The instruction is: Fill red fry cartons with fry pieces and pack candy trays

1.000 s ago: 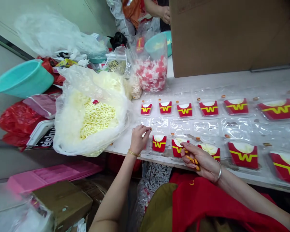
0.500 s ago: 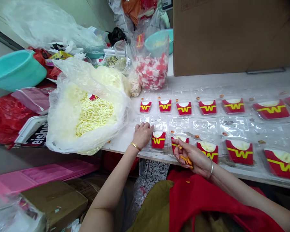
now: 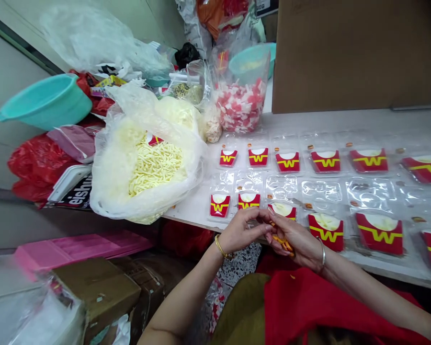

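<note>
left hand (image 3: 242,230) met right hand (image 3: 290,235) by the front edge of the worktop (image 3: 191,207).

at far left was a turquoise basin (image 3: 50,103), then a translucent bag (image 3: 106,167) of pale yellow pieces (image 3: 156,165), with a clear bag of pink and white pieces (image 3: 239,108) behind to its right. the left hand's fingers were bent, their tips at the right hand; whether they pinched anything could not be told. the right hand was curled round small orange pieces (image 3: 283,243). red cartons (image 3: 325,231) in clear plastic shells (image 3: 321,190) lay in two rows toward the right, before a cardboard box (image 3: 359,57).
</note>
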Demonstrator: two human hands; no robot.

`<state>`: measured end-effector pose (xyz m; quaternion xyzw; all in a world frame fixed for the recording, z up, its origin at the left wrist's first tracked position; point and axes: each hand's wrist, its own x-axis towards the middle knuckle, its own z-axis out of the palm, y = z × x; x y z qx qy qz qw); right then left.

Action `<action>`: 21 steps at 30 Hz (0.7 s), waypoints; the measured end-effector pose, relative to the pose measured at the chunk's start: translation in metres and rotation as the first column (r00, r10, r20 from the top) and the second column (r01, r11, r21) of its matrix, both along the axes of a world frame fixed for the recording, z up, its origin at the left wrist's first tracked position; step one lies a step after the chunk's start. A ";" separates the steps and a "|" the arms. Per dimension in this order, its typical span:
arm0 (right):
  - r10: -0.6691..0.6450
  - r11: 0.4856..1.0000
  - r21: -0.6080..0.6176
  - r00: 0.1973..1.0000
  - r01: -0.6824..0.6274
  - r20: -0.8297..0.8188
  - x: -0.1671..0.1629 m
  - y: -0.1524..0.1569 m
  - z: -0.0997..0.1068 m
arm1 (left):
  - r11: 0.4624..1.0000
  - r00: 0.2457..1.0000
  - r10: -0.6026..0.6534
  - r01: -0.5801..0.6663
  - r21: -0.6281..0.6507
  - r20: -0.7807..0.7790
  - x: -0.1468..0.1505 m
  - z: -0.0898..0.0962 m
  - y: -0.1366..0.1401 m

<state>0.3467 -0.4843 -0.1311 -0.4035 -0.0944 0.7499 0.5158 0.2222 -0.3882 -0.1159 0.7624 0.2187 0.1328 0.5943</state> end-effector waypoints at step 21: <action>-0.208 0.975 -0.113 0.963 0.190 -0.173 0.032 -0.023 0.000 | 0.425 0.838 0.315 0.295 0.856 -0.445 -0.076 -0.030 0.152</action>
